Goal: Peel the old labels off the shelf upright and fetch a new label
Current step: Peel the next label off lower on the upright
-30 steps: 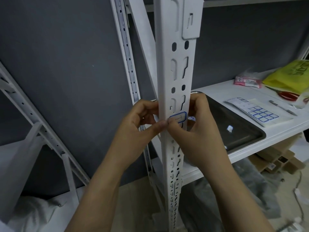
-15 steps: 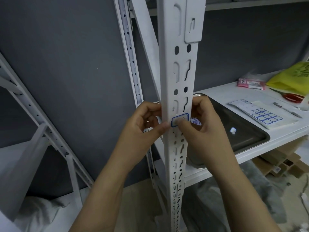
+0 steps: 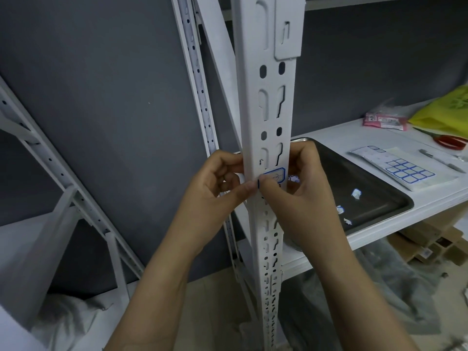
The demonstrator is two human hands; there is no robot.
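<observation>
A blue-bordered label (image 3: pixel 274 175) sits on the white shelf upright (image 3: pixel 268 117), its left edge pinched between the left hand (image 3: pixel 215 188) and right hand (image 3: pixel 301 196). Right of the upright, a label sheet (image 3: pixel 395 166) lies on the shelf (image 3: pixel 342 133) beside a metal tray (image 3: pixel 359 178) holding peeled scraps (image 3: pixel 356 193).

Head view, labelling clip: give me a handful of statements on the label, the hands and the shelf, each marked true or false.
1. A blue-bordered label sits on the white upright. True.
2. Both hands are at the label. True: the left hand and right hand meet at its left edge.
3. The label sheet is held in the right hand. False: it lies on the shelf, beyond the tray.
4. The dark tray is bare. False: a few torn label scraps lie in it.
5. A pen lies on the shelf right of the sheet. True.
6. The yellow bag hangs from the upright. False: it rests at the shelf's far right.
</observation>
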